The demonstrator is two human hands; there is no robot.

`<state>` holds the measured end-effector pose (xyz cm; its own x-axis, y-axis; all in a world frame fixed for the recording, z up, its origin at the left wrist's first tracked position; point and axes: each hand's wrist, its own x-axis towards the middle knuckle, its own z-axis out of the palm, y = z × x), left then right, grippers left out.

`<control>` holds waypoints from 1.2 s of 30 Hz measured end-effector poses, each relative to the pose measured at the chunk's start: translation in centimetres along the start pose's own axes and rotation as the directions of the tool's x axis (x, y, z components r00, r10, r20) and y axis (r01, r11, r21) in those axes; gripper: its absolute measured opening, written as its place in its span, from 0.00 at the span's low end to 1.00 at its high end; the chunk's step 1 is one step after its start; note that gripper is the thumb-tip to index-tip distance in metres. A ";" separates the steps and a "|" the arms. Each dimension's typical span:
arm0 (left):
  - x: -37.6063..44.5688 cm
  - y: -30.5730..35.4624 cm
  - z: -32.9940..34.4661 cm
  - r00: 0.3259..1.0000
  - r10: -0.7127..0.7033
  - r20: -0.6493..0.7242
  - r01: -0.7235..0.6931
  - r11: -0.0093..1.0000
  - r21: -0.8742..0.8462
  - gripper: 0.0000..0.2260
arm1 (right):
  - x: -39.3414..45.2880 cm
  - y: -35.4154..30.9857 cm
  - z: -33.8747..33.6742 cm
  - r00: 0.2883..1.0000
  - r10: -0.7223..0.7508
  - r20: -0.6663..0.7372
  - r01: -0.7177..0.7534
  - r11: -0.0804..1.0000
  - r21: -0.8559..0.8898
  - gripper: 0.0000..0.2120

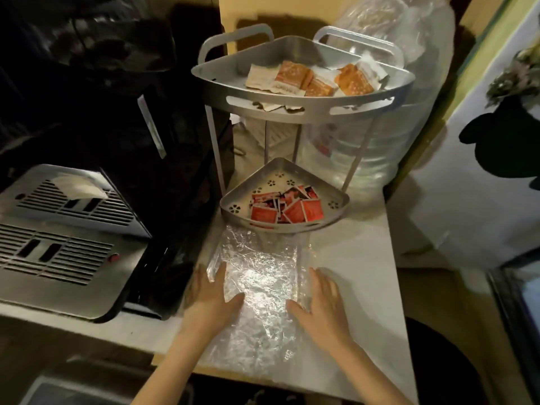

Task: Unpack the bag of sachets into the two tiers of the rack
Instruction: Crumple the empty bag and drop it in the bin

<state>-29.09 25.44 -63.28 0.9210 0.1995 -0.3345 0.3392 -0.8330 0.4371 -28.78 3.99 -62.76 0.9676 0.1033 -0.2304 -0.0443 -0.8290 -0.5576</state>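
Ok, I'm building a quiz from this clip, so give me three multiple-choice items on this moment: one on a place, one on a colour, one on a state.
1. Where do the red sachets lie?
A. In the lower tier
B. On the clear bag
C. On the dark machine

2. What colour are most sachets in the upper tier?
A. Blue
B. Orange
C. Black

3. How do the hands meet the clear bag?
A. Both lifting it off the counter
B. Both resting flat on it, fingers straight
C. One holds a sachet

Answers:
1 A: they sit inside the lower tier.
2 B: the orange sachets fill that tray, with some white ones.
3 B: the left hand and right hand press the flat bag on the counter.
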 end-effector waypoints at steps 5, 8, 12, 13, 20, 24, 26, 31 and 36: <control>-0.7 0.1 0.5 0.990 0.053 -0.133 -0.055 0.999 -0.004 0.37 | -0.7 -1.0 1.2 1.000 -0.020 -0.017 0.019 0.999 -0.050 0.36; -1.1 0.7 0.4 0.981 0.085 -0.172 -0.098 0.993 -0.066 0.38 | -0.8 -1.8 1.3 0.999 -0.007 -0.038 0.008 1.000 0.020 0.35; -1.3 1.3 -0.1 0.985 -0.007 -0.175 -0.073 0.891 -0.449 0.34 | -0.6 -2.5 0.9 0.998 0.060 -0.028 -0.048 0.945 0.323 0.36; -1.4 1.4 -0.3 0.988 -0.048 -0.145 -0.043 0.823 -0.566 0.33 | -0.5 -2.6 0.7 0.997 0.078 -0.005 -0.068 0.897 0.436 0.36; -1.3 0.4 -1.7 0.962 -0.222 0.159 0.244 0.439 -0.865 0.26 | 0.5 -1.9 -0.9 0.937 0.323 0.136 -0.285 0.473 0.834 0.40; -1.0 0.4 -2.5 0.929 -0.088 0.360 0.371 0.247 -0.895 0.07 | 0.9 -1.0 -1.5 0.898 0.318 0.304 -0.399 0.299 0.867 0.35; -0.9 0.2 -2.7 0.909 -0.028 0.415 0.412 0.189 -0.891 0.09 | 0.9 -1.0 -2.0 0.897 0.263 0.354 -0.421 0.269 0.866 0.27; -1.1 -0.5 -3.2 0.920 0.028 0.390 0.382 0.151 -0.912 0.19 | 0.9 -0.5 -3.2 0.925 0.207 0.319 -0.366 0.265 0.892 0.18; -1.1 0.2 -4.0 0.947 0.131 0.293 0.236 0.333 -0.913 0.33 | 1.5 0.1 -5.1 0.958 0.168 0.234 -0.269 0.231 0.935 0.17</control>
<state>-29.22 27.06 -59.52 0.8607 -0.0711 -0.5040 0.5052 0.2404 0.8288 -26.10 1.24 -59.11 0.8610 0.0882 -0.5010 -0.5030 0.2942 -0.8127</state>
